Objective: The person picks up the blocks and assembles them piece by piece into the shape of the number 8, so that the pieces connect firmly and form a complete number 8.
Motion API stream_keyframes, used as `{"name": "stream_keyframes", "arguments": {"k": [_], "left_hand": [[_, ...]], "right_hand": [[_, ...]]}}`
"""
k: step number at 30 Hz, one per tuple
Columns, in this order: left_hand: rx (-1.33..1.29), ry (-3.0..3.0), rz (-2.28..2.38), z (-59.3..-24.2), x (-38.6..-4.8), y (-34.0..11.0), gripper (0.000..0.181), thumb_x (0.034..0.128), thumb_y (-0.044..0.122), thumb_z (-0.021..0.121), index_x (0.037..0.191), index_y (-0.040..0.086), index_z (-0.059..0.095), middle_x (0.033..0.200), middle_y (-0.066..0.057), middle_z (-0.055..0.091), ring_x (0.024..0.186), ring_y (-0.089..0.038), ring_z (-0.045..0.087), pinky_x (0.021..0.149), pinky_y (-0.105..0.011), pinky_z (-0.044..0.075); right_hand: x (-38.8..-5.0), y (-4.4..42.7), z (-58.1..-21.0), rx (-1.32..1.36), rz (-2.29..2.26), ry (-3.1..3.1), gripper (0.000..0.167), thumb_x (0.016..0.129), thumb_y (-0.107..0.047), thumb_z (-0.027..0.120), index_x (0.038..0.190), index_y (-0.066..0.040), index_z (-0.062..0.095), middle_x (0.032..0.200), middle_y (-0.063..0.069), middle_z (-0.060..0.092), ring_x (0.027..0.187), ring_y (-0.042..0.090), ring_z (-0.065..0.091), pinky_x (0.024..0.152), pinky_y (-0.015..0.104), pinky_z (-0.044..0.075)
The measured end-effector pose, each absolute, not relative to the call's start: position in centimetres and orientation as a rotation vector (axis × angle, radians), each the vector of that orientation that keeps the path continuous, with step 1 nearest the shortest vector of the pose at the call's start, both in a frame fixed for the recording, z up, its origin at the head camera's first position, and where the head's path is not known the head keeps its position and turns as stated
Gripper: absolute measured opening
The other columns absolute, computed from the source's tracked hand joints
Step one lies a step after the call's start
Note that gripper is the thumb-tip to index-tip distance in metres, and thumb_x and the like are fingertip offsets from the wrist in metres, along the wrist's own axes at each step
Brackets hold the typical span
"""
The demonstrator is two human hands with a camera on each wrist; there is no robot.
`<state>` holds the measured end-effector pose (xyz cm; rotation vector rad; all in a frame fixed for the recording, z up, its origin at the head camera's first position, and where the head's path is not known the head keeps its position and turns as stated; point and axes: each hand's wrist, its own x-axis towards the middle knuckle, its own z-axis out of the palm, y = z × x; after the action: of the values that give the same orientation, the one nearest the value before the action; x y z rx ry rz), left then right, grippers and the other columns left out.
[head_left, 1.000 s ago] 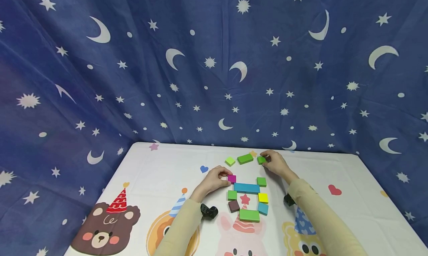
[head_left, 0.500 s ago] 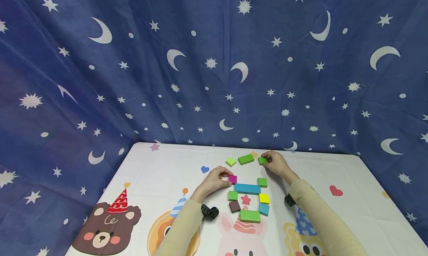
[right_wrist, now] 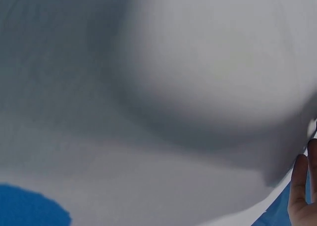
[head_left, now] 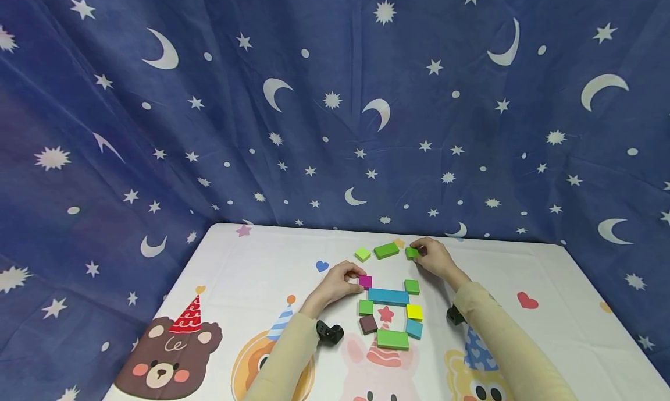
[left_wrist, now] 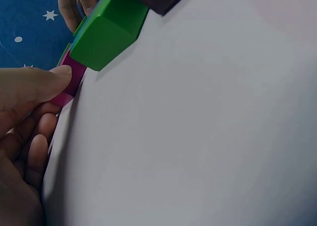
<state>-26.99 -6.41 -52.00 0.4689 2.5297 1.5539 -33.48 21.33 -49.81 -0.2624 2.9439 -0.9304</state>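
My left hand (head_left: 337, 281) pinches a small magenta block (head_left: 365, 281) at the upper left corner of a block arrangement. In the left wrist view, the thumb presses on the magenta block (left_wrist: 74, 80) and fingers lie on its other side. Farther back, my right hand (head_left: 437, 258) holds a small green block (head_left: 411, 254) between thumb and fingers at the table's far side. A dark patch beside those fingers is too small to identify. The right wrist view catches only some fingers (right_wrist: 298, 186) at its edge; the green block is hidden there.
A long blue block (head_left: 388, 297) lies among green, yellow, teal and dark brown (head_left: 368, 324) blocks. A light green block (head_left: 362, 254) and a longer green block (head_left: 386, 250) lie behind. The white printed tablecloth (head_left: 251, 261) ends at a blue star-patterned curtain (head_left: 314, 127).
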Motion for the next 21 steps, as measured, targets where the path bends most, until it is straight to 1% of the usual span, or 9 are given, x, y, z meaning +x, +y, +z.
{"name": "stream_keyframes", "arguments": {"k": [6,12,21], "left_hand": [[0.469,2.522,1.56,-51.9,-27.0,-6.4,0.031,0.0733,0.003,0.077,0.104,0.005,0.069,0.098,-0.012,0.061,0.085,-0.013,0.05,0.072,-0.017,0.039],[0.477,2.517,1.56,-52.0,-26.9,-6.2,0.031,0.0732,0.004,0.077,0.103,0.004,0.069,0.098,-0.011,0.061,0.086,-0.013,0.049,0.073,-0.017,0.039],[0.457,2.52,1.551,-52.0,-26.9,-6.4,0.031,0.0738,0.004,0.077,0.104,0.006,0.07,0.098,-0.011,0.06,0.087,-0.015,0.051,0.073,-0.017,0.039]], "right_hand": [[-33.2,21.4,-49.8,-0.232,-0.949,2.935,0.035,0.084,-0.001,0.066,0.118,0.001,0.062,0.118,0.019,0.062,0.102,0.031,0.058,0.092,0.046,0.049],[-32.8,21.8,-50.0,-0.247,-0.959,2.951,0.035,0.083,-0.002,0.067,0.118,0.001,0.062,0.117,0.019,0.063,0.1,0.031,0.06,0.086,0.041,0.051],[-31.9,21.6,-49.4,-0.316,-0.991,2.937,0.035,0.083,-0.001,0.067,0.117,-0.001,0.063,0.117,0.018,0.064,0.101,0.03,0.06,0.088,0.044,0.051]]}}
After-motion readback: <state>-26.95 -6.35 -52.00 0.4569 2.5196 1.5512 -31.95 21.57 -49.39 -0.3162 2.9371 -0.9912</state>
